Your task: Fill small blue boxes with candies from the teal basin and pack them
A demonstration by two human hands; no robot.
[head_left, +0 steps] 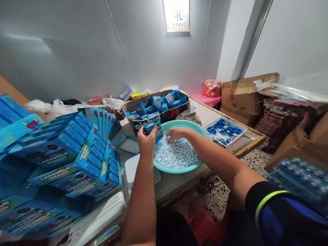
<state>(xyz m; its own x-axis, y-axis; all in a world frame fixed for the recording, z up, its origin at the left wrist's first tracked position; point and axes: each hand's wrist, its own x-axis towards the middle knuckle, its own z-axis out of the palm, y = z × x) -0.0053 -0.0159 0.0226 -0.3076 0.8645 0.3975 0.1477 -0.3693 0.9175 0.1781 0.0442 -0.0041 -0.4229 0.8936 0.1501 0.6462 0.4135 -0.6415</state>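
My left hand (147, 138) grips a small blue candy box (151, 127) above the left rim of a turquoise basin (191, 125). Small white and pale blue candies (176, 153) fill much of the basin. Over them, my right hand (176, 134) has its fingers curled together, with a few candies at the fingertips. The box in my left hand is close to the right fingertips; whether its top flap is up I cannot make out. Behind the basin stands a black carton (167, 114) heaped with similar blue boxes (156, 102).
Tall stacks of blue display boxes (84, 167) rise on the left. A white tray (242, 131) of blue-and-white caps (224, 130) lies right of the basin. A white flat lid or scale (132, 167) is partly behind my left forearm. Brown cartons (238, 97) stand at the right.
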